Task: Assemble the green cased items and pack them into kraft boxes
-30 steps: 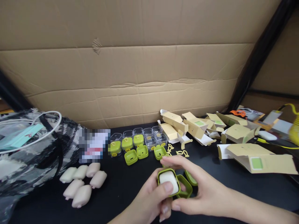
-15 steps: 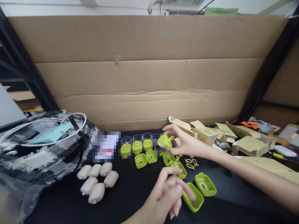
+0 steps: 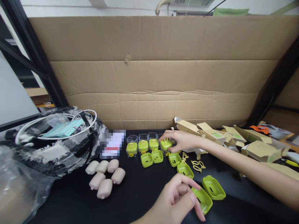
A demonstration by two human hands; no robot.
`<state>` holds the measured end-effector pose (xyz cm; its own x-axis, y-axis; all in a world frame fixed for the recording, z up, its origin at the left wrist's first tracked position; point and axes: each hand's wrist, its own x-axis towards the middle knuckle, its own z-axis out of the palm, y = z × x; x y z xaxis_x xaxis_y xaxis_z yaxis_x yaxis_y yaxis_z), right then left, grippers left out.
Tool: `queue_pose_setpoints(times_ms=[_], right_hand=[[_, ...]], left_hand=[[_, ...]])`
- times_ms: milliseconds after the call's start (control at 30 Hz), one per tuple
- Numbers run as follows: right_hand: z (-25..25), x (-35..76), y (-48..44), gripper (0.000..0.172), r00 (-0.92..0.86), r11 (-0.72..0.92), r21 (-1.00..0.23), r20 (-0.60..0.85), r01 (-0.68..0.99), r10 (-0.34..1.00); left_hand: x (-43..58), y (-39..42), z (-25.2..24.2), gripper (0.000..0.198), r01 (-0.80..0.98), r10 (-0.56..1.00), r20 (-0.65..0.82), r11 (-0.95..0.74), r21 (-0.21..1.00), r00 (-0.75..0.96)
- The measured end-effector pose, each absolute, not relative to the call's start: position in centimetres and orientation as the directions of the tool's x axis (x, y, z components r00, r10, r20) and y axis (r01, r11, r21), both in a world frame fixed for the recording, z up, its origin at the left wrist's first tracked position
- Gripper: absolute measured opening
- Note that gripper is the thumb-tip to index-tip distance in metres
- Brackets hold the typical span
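My right hand [image 3: 176, 140] has its fingers around a small green case cover [image 3: 166, 144] with a yellowish loop on top. It is at the right end of a row of clear plastic boxes [image 3: 152, 136], whose other boxes hold similar green covers [image 3: 143, 145]. My left hand [image 3: 179, 199] hovers in front, fingers bent and apart, holding nothing. It partly hides an open green cover half [image 3: 202, 202]; a second half [image 3: 213, 188] lies beside it. More open green cover halves [image 3: 146, 160] lie nearer the row. Several yellowish loops [image 3: 198, 165] rest to the right.
Several beige rounded pieces [image 3: 105, 188] lie at left on the black table [image 3: 130, 199]. Behind them sit a printed card [image 3: 113, 144] and a black-and-white bag [image 3: 67, 158] with a teal box [image 3: 63, 127]. Opened cardboard boxes [image 3: 259, 149] pile up at right. A cardboard panel [image 3: 158, 74] stands behind.
My right hand has lowered the green cover, which was tilted, to upright at the right end of the row. My left hand stays low and open. The view has shifted slightly left.
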<state>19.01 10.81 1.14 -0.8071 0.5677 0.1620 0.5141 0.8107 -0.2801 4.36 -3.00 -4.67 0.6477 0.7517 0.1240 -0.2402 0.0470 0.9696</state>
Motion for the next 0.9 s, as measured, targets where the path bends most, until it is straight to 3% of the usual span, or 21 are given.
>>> queue_pose_setpoints(times_ms=[267, 400, 633, 800, 900], right_hand=[[1.2, 19.3, 11.6, 0.051, -0.826, 0.817, -0.228, 0.08, 0.53, 0.558], [0.8, 19.0, 11.3, 0.039, -0.809, 0.804, -0.203, 0.08, 0.559, 0.583], [0.5, 19.0, 10.7, 0.039, -0.782, 0.794, -0.157, 0.143, 0.587, 0.607], [0.1, 18.5, 10.9, 0.028, -0.755, 0.782, -0.114, 0.207, 0.613, 0.622], [0.3, 18.7, 10.3, 0.037, -0.735, 0.77, -0.072, 0.255, 0.634, 0.628]], left_hand=[[4.2, -3.1, -4.3, 0.039, -0.187, 0.764, 0.081, 0.053, 0.981, 0.64], [4.2, -3.0, -4.4, 0.039, -0.194, 0.774, 0.066, 0.075, 0.978, 0.629], [4.0, -3.1, -4.1, 0.041, -0.179, 0.781, 0.049, 0.081, 0.98, 0.623], [4.1, -3.0, -4.3, 0.04, -0.156, 0.778, 0.041, 0.073, 0.985, 0.626], [4.2, -2.9, -4.5, 0.036, -0.174, 0.765, 0.084, 0.037, 0.984, 0.638]])
